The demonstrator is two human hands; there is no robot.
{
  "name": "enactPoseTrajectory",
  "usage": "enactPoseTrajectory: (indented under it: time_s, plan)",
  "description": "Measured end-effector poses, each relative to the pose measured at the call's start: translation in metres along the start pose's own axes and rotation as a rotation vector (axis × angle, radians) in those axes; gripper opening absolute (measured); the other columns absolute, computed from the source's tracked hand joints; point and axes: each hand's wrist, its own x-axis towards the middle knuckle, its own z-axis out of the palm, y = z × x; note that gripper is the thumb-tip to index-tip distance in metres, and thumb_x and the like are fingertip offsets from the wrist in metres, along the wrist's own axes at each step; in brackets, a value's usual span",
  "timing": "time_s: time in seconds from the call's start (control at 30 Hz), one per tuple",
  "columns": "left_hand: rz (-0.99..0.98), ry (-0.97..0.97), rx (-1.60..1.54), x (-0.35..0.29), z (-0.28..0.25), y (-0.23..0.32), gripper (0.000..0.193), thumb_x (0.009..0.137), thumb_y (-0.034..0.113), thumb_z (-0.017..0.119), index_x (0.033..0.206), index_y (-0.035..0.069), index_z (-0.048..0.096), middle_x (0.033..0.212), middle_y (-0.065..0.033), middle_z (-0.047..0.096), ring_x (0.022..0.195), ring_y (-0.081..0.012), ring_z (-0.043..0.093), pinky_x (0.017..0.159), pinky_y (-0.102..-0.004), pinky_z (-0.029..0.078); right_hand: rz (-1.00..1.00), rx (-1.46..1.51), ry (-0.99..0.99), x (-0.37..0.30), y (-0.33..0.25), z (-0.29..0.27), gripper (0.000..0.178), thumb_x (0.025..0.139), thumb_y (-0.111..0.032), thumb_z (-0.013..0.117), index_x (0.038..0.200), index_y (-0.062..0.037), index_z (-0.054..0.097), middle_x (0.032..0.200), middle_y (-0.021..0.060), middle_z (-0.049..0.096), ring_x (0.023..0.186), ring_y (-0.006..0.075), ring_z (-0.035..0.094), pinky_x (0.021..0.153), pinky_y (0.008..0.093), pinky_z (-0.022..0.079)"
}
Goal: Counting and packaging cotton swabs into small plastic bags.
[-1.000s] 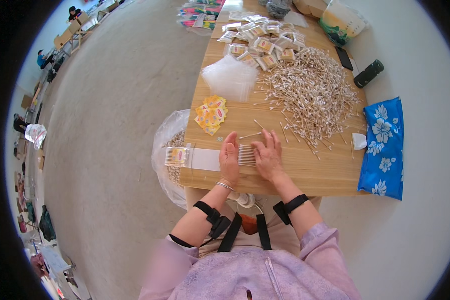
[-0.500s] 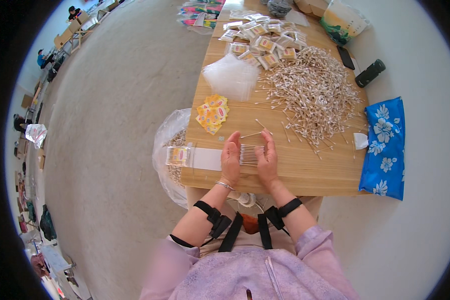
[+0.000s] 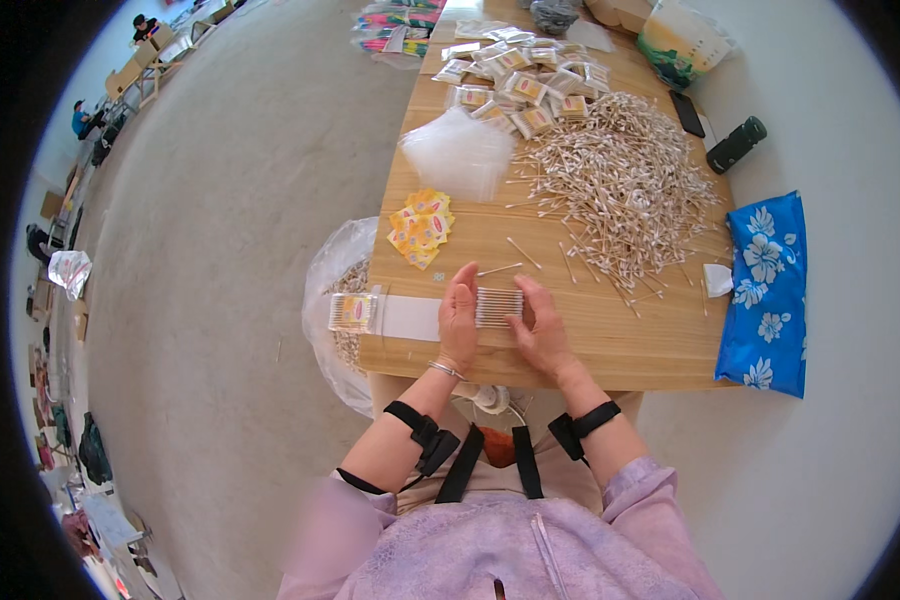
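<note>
A neat row of cotton swabs lies on the table between my two hands, its sticks running left to right. My left hand stands on edge at the row's left ends, with its fingers stretched out. At the right ends is my right hand, its thumb and fingers apart, bordering the row. Left of my left hand lies a white strip, partly hidden under that hand. Beyond it, at the table's left edge, sits a clear pack of swabs with a yellow label. Stray swabs lie just beyond my fingers.
A large heap of loose swabs covers the right side. Yellow cards, clear bags and filled packs lie farther back. A blue flowered pouch, black bottle and phone line the right edge.
My right hand has shifted slightly right and turned, its fingers drawing back from the far stray swabs. The left hand stays at the row's left ends.
</note>
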Motion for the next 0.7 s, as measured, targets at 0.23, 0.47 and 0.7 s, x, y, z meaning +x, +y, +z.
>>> enactPoseTrajectory:
  time_s: [0.23,0.47,0.7]
  plan:
    - [0.02,0.039,0.007,0.0,0.006,0.001,0.055,0.101,0.038,0.038,0.136,-0.004,0.039,0.137,-0.0153,0.044,0.129,-0.0209,0.039,0.11,-0.0311,0.028,0.198,0.401,0.364,0.006,0.011,0.027,0.044,0.095,-0.011,0.043,0.137,0.0017,0.039,0.145,0.0202,0.036,0.137,0.0295,0.031,0.112,0.0351,0.022]
    - [0.015,0.02,0.057,0.002,0.001,0.001,0.054,0.101,0.038,0.038,0.136,-0.003,0.04,0.137,-0.0141,0.045,0.128,-0.0211,0.041,0.109,-0.0312,0.03,0.204,0.408,0.311,0.012,-0.008,0.038,0.046,0.097,-0.019,0.04,0.138,0.0031,0.038,0.146,0.0215,0.034,0.14,0.0303,0.025,0.114,0.0356,0.017]
    - [-0.025,0.014,-0.013,0.001,0.0,-0.001,0.06,0.1,0.043,0.037,0.137,-0.004,0.036,0.142,-0.0171,0.037,0.135,-0.0239,0.032,0.115,-0.0351,0.021,0.06,-0.17,0.112,-0.003,0.002,0.022,0.062,0.095,-0.028,0.046,0.141,0.0064,0.026,0.15,0.0245,0.022,0.142,0.037,0.015,0.115,0.043,0.013]
